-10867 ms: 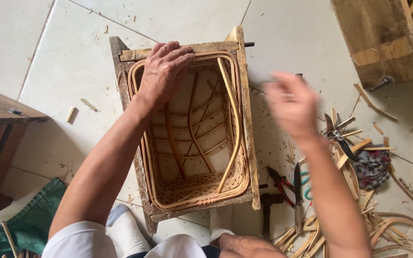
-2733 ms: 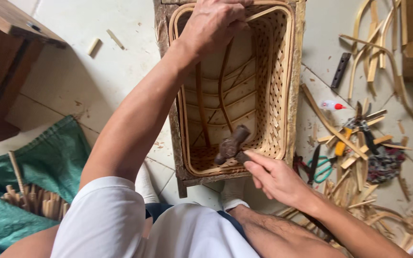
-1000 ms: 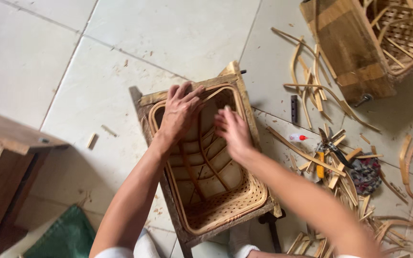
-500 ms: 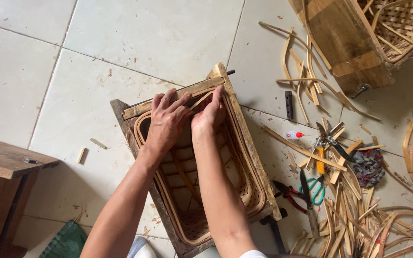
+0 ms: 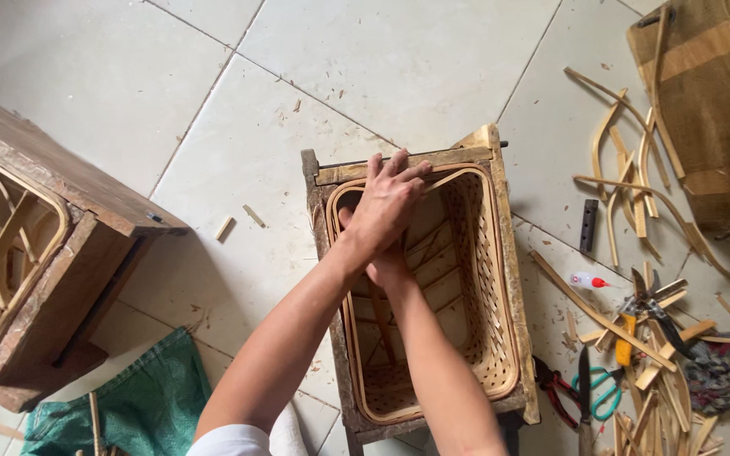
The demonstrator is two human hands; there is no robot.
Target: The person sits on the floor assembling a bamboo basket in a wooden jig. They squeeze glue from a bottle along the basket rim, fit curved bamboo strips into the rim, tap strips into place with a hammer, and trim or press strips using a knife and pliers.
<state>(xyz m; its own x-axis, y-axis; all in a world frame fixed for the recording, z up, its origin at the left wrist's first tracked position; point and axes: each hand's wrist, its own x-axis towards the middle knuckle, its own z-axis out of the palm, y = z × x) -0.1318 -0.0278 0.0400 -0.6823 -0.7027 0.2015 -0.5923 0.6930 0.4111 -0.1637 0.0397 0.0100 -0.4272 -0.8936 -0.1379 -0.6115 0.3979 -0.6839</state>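
Rattan basket [image 5: 475,338], hands [image 5: 386,211] pressing inside rim

Tan woven basket [image 5: 483,279], green sack [image 5: 141,405].

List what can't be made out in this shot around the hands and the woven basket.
Head view:
- Right hand: its fingers are hidden under the left hand.
- Basket near end: cut off by the bottom edge.
- Second frame: cropped by the left edge.
- Scissors: blades buried under strips.
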